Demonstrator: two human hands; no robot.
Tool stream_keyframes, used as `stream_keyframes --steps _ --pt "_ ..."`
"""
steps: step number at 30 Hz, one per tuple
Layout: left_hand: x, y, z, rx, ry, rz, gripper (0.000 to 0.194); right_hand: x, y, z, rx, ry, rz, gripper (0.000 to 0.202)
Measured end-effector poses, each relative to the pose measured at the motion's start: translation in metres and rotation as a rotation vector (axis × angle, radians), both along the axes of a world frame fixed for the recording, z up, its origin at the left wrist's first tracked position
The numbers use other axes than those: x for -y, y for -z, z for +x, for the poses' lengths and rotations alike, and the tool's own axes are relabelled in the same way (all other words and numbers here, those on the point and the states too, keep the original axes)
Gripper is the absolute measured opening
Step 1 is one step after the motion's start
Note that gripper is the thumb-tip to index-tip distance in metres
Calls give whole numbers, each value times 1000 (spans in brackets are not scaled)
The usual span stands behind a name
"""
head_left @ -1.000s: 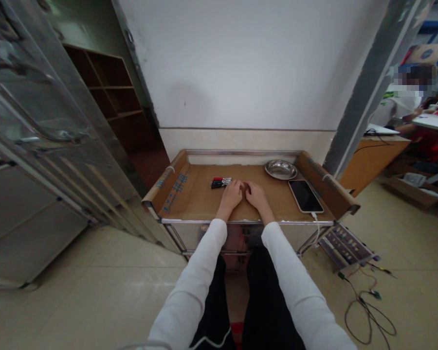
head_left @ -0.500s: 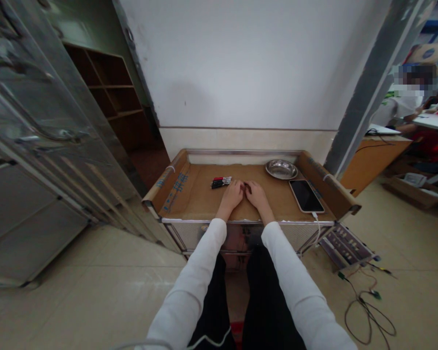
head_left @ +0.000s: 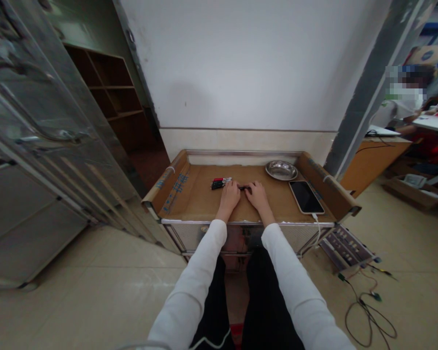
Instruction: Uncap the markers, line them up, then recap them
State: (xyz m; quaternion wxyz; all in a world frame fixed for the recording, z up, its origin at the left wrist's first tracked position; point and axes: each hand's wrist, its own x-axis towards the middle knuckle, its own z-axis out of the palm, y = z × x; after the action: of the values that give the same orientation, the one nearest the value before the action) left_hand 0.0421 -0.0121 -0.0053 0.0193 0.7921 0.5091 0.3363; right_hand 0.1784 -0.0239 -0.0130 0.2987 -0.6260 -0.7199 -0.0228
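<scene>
Between my two hands lies a thin black pen [head_left: 244, 188], roughly level, just above or on the brown cardboard lining [head_left: 200, 204] of the cart top. My left hand [head_left: 230, 195] is closed on its left end, and my right hand [head_left: 256, 195] is closed on its right end. The fingers hide most of the pen. Just left of my left hand rests a small bunch of red and black pens [head_left: 219, 183] with silvery parts.
A round metal dish [head_left: 281, 170] stands at the back right of the cart. In front of it lies a phone [head_left: 306, 197] with a white cable [head_left: 317, 228]. Raised cardboard-covered sides bound the top. A person [head_left: 405, 104] sits far right; cables [head_left: 368, 311] lie on the floor.
My hands have moved slightly apart, so the black pen between them now shows. The bunch of pens, the dish and the phone have stayed in place.
</scene>
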Motion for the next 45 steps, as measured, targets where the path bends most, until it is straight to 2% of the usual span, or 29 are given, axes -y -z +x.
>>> stream_keyframes --steps 4,7,10,13,21,26,32,37,45 --pt "-5 3 1 163 33 63 28 -3 2 4 -88 2 47 22" --pt "-6 3 1 285 147 105 44 -4 3 7 -205 -14 98 24" --pt "-4 0 0 316 239 113 48 -5 4 7 -285 -59 129 25" --pt "-2 -4 -2 302 264 135 46 -5 5 5 -317 -122 122 24" --pt "-3 -7 -3 366 213 194 32 -7 7 4 -357 -246 97 22" --pt "-2 -7 -3 401 200 205 23 -7 8 3 -330 -267 110 26" --pt "0 -8 -3 448 187 170 16 -11 9 5 -182 -182 116 27" --pt "0 -8 -2 506 133 213 17 -14 14 7 -154 -84 103 18" --pt "0 -9 -3 539 96 252 17 -12 11 8 -114 -37 61 13"
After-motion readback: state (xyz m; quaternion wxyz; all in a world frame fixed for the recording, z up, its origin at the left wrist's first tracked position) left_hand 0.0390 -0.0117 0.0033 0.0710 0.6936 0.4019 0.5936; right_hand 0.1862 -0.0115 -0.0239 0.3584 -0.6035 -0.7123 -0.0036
